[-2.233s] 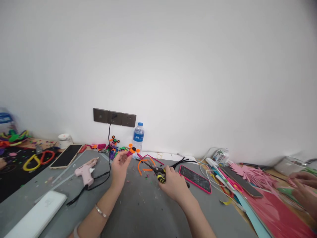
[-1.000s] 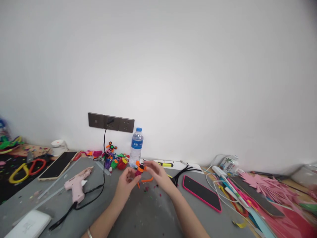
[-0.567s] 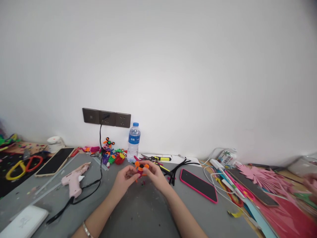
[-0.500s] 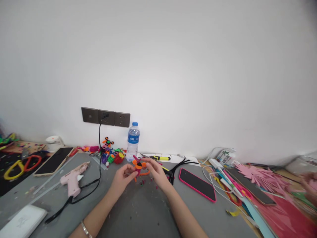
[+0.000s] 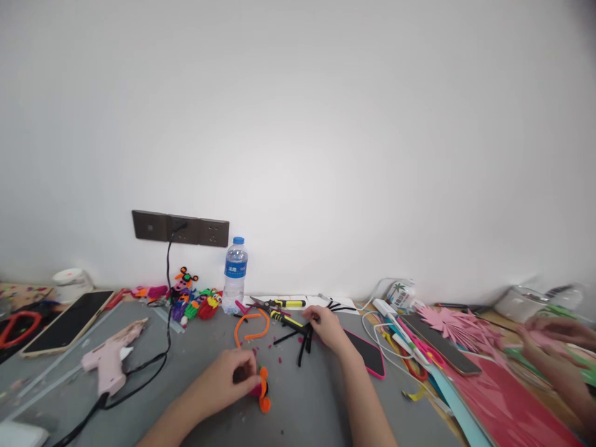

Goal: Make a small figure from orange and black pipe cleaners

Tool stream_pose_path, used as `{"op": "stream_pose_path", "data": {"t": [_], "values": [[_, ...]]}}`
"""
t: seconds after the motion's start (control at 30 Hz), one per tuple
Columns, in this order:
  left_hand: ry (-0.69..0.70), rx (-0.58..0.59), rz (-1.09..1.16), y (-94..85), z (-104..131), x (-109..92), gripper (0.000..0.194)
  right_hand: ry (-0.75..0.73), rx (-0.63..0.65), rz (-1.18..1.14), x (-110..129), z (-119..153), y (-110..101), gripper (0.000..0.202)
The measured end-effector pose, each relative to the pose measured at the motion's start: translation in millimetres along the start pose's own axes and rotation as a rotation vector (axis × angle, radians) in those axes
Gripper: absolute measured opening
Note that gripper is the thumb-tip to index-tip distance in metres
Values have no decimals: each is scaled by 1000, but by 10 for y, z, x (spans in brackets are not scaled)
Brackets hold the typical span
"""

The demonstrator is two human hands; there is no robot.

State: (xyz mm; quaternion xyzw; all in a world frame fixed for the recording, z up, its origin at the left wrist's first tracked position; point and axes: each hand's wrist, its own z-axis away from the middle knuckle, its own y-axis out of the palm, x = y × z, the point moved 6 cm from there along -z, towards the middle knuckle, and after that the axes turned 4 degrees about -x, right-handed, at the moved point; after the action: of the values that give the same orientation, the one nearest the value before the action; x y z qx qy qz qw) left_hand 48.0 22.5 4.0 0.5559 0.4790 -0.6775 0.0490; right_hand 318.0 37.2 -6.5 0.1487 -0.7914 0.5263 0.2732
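My left hand [image 5: 230, 380] is closed on a small pipe-cleaner figure [image 5: 264, 397], orange, black and magenta, low over the grey work surface [image 5: 288, 416]. Farther right, the fingers of my right hand [image 5: 325, 325] pinch a bundle of black pipe cleaners [image 5: 307, 341] whose ends fan out. A bent orange pipe cleaner [image 5: 263, 329] lies between the hands, toward the wall. Beside the black bundle are pliers with yellow and black handles [image 5: 288, 320]. Small magenta scraps are scattered around them.
A water bottle [image 5: 235, 279] stands against the wall, near several finished pipe-cleaner figures [image 5: 198, 304]. On the left lie a pink glue gun [image 5: 112, 360] with its cord and a phone [image 5: 69, 323]. A pink-edged phone [image 5: 367, 352] is behind my right wrist. Another person's hands [image 5: 559, 347] work at far right.
The figure, held near both hands before, has come closer and lower in my left hand. My right hand has left it and moved right to the black pipe cleaners. The view has shifted right.
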Motion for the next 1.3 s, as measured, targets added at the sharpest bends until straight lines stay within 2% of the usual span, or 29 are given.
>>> {"op": "stream_pose_path", "data": {"t": [0.17, 0.4, 0.57, 0.7, 0.83, 0.97, 1.03, 1.3], "values": [[21, 31, -50, -5, 2, 10, 20, 45, 26, 119, -30, 38, 41, 43], [14, -83, -123, -91, -38, 115, 39, -24, 21, 185, 63, 46, 72, 39], [37, -135, -141, -108, -47, 139, 42, -76, 9, 212, 101, 56, 97, 32], [57, -140, -129, -112, -50, 105, 46, -104, 23, 225, 82, 68, 92, 41], [57, -175, -114, -137, -49, 86, 45, -166, -111, 231, 110, 38, -66, 45], [68, -244, -79, -183, -43, 65, 45, -255, -346, 169, 239, 21, -313, 33], [71, -281, -51, -215, -40, 50, 44, -285, -418, 110, 315, 29, -389, 28], [53, -388, 76, -317, -23, 47, 35, -322, -445, -288, 576, 63, -391, 20]]}}
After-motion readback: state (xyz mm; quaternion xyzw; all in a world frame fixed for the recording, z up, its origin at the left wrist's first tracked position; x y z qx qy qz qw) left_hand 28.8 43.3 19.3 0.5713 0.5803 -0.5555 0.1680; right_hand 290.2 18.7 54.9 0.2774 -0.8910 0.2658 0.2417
